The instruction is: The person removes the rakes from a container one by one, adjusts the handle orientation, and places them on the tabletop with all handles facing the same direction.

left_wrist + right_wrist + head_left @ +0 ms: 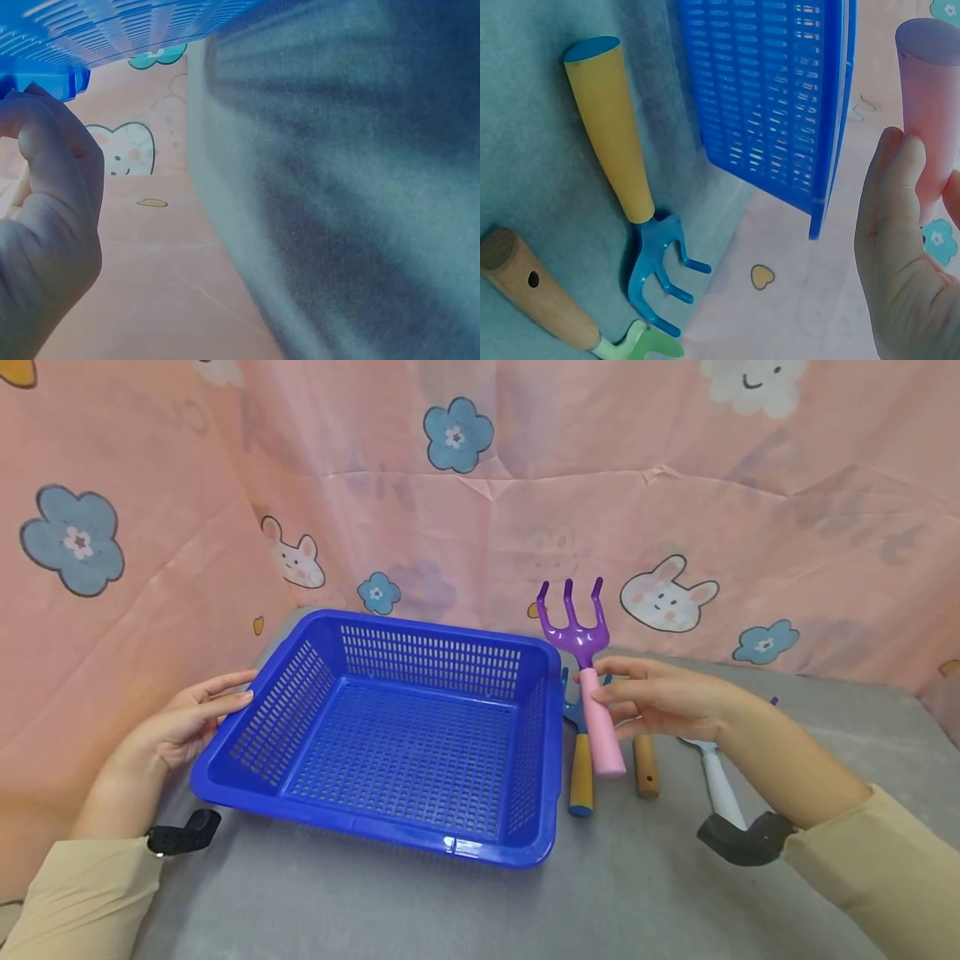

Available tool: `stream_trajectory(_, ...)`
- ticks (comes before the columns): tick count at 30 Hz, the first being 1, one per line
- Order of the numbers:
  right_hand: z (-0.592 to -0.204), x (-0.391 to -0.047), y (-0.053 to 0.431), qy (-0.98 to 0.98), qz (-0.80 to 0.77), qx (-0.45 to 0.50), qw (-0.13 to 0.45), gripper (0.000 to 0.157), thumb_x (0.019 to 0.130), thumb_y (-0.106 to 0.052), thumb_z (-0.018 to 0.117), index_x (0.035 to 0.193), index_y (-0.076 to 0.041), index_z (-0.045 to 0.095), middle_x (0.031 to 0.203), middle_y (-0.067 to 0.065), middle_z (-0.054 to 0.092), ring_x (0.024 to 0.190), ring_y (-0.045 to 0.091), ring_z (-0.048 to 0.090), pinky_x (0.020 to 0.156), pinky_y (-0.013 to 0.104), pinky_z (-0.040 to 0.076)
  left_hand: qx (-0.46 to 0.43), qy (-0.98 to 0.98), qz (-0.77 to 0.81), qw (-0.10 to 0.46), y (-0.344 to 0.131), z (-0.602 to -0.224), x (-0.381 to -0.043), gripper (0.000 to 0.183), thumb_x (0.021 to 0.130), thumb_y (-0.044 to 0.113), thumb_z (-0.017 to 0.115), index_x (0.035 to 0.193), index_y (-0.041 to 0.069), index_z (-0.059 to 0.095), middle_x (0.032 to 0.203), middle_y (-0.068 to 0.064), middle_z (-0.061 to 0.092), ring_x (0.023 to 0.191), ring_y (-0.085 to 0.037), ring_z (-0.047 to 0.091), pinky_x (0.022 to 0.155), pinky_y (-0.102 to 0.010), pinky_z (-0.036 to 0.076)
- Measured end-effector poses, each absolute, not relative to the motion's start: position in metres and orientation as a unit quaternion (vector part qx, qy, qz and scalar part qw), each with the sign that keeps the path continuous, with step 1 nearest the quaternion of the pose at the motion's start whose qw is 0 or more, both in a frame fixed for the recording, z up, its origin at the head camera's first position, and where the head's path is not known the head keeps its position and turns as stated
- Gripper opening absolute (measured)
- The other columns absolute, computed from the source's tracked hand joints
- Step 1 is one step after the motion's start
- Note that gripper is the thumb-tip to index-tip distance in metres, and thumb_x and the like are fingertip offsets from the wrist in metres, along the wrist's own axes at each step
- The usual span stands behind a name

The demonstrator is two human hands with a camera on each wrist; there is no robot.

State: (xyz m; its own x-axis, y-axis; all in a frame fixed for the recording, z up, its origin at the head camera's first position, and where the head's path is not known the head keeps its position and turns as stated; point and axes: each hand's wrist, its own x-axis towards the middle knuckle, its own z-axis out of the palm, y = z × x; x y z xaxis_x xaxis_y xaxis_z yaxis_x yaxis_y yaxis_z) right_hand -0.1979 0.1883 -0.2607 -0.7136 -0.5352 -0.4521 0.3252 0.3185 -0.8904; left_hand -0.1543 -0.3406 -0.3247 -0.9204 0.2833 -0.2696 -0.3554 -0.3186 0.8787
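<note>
My left hand grips the left rim of a blue plastic basket, fingers and thumb at its edge. Slotted walls surround the basket's bare inside. In the left wrist view the basket's underside shows above the grey surface. Just past the basket's right side, my right hand holds a small garden hand rake by its pink handle, its three purple prongs pointing up. Beneath it lies a blue hand fork with a yellow handle. Beside that is a wooden-handled tool with a green head, partly hidden by the hand in the head view.
A white-handled tool lies under my right forearm, which hides part of it. Near it a small purple tip pokes out. The grey tabletop meets a pink printed cloth hung behind and at the left.
</note>
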Motion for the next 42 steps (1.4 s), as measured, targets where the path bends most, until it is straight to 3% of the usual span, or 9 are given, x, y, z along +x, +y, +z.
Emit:
stream_trajectory(16,-0.263,-0.196,0.205,0.726,-0.575,-0.068,0.371,0.051,0.095,-0.017,0.053,0.138,-0.004,0.028,0.117,0.013,0.048,0.103,0.029,0.056,0.086,0.047,0.051,-0.047,0.556,0.806,0.196,-0.341,-0.326,-0.153,0.03,0.096,0.002,0.047,0.103,0.02,0.07,0.093,-0.008,0.07,0.079,-0.022,0.069,0.066,-0.036,0.057)
stream_trajectory(27,-0.267,-0.197,0.216,0.729,-0.572,-0.087,0.367,0.054,0.096,-0.019,0.05,0.14,-0.003,0.024,0.134,0.015,0.035,0.107,0.03,0.051,0.086,0.044,0.051,-0.044,0.571,0.798,0.19,-0.342,-0.324,-0.154,0.031,0.096,0.001,0.048,0.104,0.021,0.07,0.095,-0.006,0.069,0.08,-0.021,0.069,0.066,-0.036,0.057)
stream_trajectory(42,-0.273,-0.2,0.228,0.731,-0.578,-0.062,0.358,0.044,0.096,-0.019,0.051,0.135,-0.008,0.033,0.124,0.007,0.046,0.1,0.026,0.055,0.085,0.044,0.051,-0.029,0.559,0.805,0.195,-0.342,-0.325,-0.155,0.032,0.096,0.0,0.046,0.105,0.019,0.069,0.096,-0.007,0.069,0.08,-0.022,0.069,0.066,-0.036,0.057)
